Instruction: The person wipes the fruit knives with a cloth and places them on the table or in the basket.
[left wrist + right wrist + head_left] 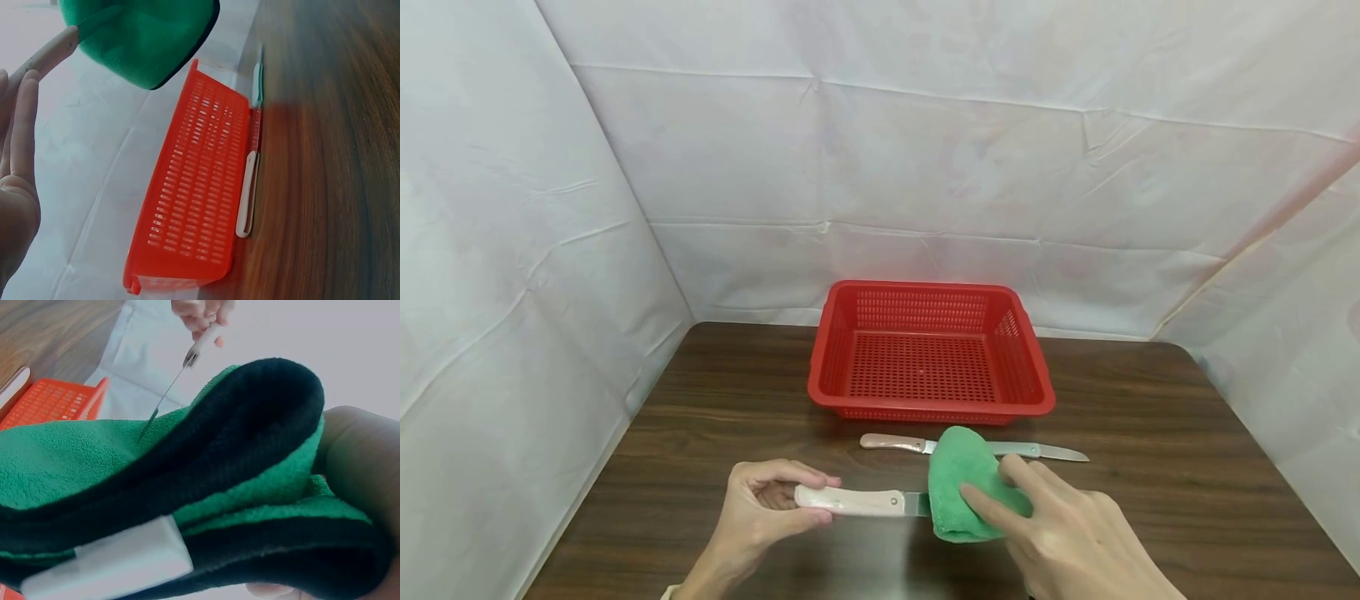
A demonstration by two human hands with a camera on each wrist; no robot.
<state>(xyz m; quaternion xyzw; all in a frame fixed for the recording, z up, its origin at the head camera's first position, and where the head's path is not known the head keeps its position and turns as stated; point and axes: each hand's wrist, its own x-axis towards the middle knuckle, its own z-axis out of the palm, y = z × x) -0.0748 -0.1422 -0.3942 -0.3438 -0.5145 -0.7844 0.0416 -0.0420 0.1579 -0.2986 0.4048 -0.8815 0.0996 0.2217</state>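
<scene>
My left hand (748, 510) pinches the pale pink handle of a knife (852, 502) between thumb and fingers, with the blade pointing right. A folded green cloth (957, 487) with dark edging covers most of that blade. Fingers of my right hand (1071, 529) grip the cloth from the right side. In the right wrist view, part of the blade shows between the handle and the cloth; its tip is hidden. Behind the cloth, a pink-handled knife (891, 442) and a knife with a pale green handle (1015, 449) lie on the table, partly covered from view.
A red plastic basket (932, 407) with perforated walls stands behind the lying knives, near the table's back edge. The dark wooden table (722, 417) is bordered by white cloth walls (925, 167) at the back and sides.
</scene>
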